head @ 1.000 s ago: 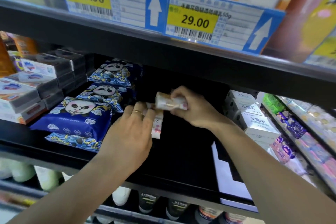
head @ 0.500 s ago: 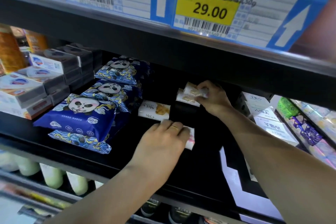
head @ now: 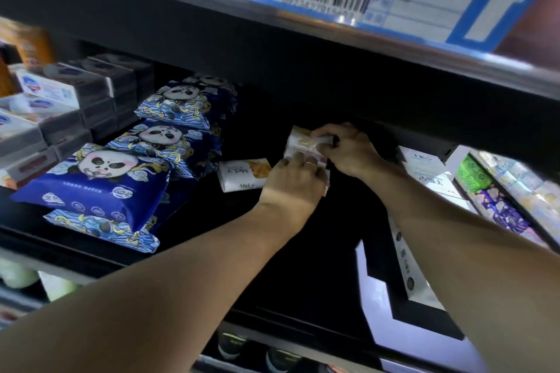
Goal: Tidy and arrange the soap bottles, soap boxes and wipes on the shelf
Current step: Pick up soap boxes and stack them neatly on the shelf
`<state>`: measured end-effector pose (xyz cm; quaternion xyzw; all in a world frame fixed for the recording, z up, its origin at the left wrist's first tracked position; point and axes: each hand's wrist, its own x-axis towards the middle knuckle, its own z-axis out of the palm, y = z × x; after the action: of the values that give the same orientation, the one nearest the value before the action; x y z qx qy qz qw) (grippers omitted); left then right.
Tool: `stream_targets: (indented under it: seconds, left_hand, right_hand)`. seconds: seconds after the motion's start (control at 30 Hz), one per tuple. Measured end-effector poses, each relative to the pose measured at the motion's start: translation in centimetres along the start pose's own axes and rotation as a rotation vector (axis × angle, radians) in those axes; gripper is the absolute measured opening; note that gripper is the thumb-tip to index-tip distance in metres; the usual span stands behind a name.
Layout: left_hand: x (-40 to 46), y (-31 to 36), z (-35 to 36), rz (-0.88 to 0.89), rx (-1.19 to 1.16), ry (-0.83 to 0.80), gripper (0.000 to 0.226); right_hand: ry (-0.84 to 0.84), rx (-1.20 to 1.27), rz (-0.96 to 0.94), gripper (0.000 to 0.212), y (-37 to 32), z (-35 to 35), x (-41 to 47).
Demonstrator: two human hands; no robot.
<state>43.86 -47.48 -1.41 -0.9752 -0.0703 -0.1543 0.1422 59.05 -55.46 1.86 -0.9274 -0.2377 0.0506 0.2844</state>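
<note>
Both hands have come together at the back of the black shelf (head: 188,215) since a moment ago, when the left was nearer the front edge. Blue panda-printed wipe packs (head: 100,188) are stacked along the left side, with grey-and-white soap boxes (head: 75,91) piled beyond them. A white soap bar box with a biscuit-coloured picture (head: 242,175) lies flat just beside the wipes. Right hand (head: 348,154) pinches a small pale wrapped soap bar (head: 303,142) by its top edge, deep under the upper shelf. Left hand (head: 294,179), wearing a ring, curls over another small white pack (head: 326,179); it seems to grip it, though the fingers hide most of it.
</note>
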Motion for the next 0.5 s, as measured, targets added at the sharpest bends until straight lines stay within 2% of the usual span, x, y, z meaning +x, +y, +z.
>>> stream_targets:
  seconds: [0.07,0.13,0.17,0.27,0.37,0.5]
  left_hand:
    - [0.3,-0.8,0.0,-0.026,-0.083,0.032,0.041]
    - [0.7,-0.9,0.2,-0.011,-0.061,0.042,0.043]
    - [0.8,-0.9,0.3,-0.013,-0.061,0.060,0.043]
    - [0.8,-0.8,0.4,-0.022,-0.072,0.056,0.042]
    - [0.2,-0.8,0.0,-0.048,-0.110,0.030,0.045]
    - [-2.2,-1.8,-1.6,-0.097,-0.186,0.025,0.051]
  right_hand:
    - [-0.047,-0.013,-0.005,0.042,-0.2,-0.1,0.1]
    - [-0.152,-0.047,-0.003,0.044,-0.6,-0.2,-0.1]
    - [-0.147,-0.056,-0.005,0.044,-0.7,-0.1,-0.2]
    - [0.012,-0.084,-0.036,0.039,-0.8,0.2,-0.2]
    - [0.045,-0.161,-0.073,0.037,-0.8,0.3,-0.8]
    - [0.161,-0.125,-0.126,0.038,-0.8,0.3,-2.0]
